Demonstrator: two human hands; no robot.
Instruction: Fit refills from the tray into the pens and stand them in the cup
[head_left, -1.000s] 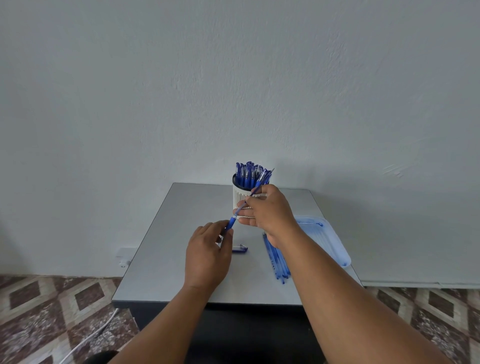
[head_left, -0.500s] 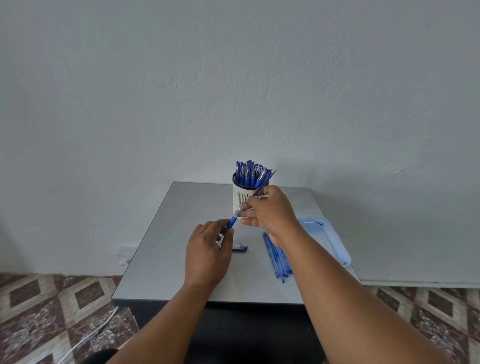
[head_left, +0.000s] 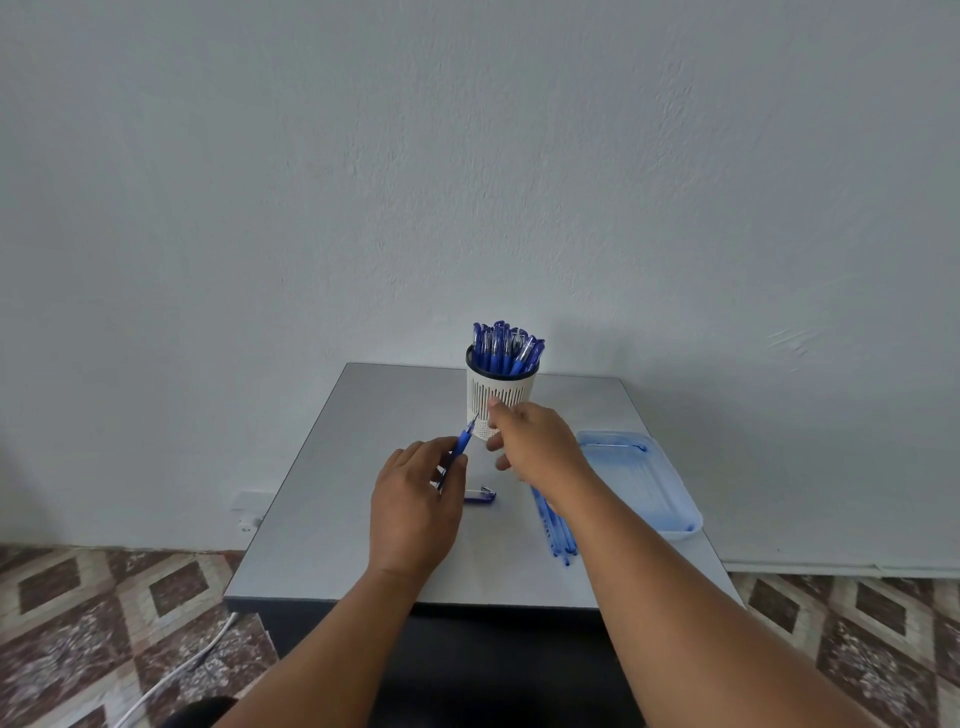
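My left hand (head_left: 415, 493) grips a blue pen (head_left: 461, 441) by its barrel, the tip pointing up and to the right toward the cup. My right hand (head_left: 535, 441) hovers just right of the pen tip, fingers loosely spread and holding nothing. A white slotted cup (head_left: 501, 395) stands at the back of the grey table (head_left: 322, 530), packed with several blue pens (head_left: 506, 345). A blue pen cap (head_left: 480, 496) lies on the table between my hands. Several blue refills (head_left: 556, 530) lie in a bundle under my right forearm. The pale blue tray (head_left: 670, 514) sits at the right.
The small table stands against a plain white wall. Its front edge is near my forearms. A patterned tile floor surrounds it, with a white cable (head_left: 176, 670) trailing at the lower left and a white socket (head_left: 247, 512) low on the wall.
My right hand let go of the pen's upper end and opened, dropping slightly. The pen now sits in my left hand alone, with only its tip end showing.
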